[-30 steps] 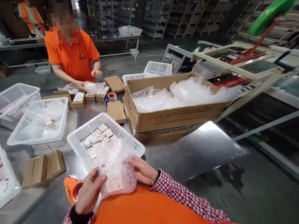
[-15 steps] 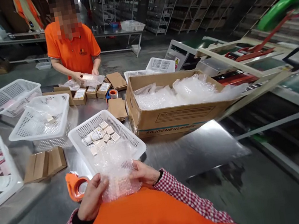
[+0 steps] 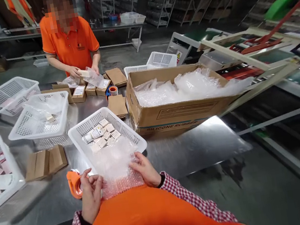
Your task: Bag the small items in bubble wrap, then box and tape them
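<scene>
A clear piece of bubble wrap [image 3: 116, 172] lies in front of my body, over the near end of a white perforated basket [image 3: 138, 145]. My right hand [image 3: 146, 170] pinches its right edge between thumb and fingers. At the left edge, my left hand [image 3: 91, 193] has curled fingers against the wrap, with the index finger raised; the exact grip is partly hidden. Inside the basket are several small cream boxes [image 3: 107, 135] and a white tube [image 3: 93, 135]. Beside my left hand sits an orange tape dispenser [image 3: 74, 183], partly covered by the fingers.
A large cardboard carton [image 3: 179, 117] filled with bubble wrap stands at the right. Folded brown cartons [image 3: 45, 162] and more white baskets [image 3: 12, 135] occupy the left. Across the metal table [image 3: 171, 155], a co-worker [image 3: 71, 45] handles a wrapped box. A conveyor frame [image 3: 245, 62] is beyond.
My left hand has shifted its grip, the index finger lifting near the tape dispenser. My right hand has moved slightly up along the wrap, which lies flatter. The co-worker's wrapped box has tilted.
</scene>
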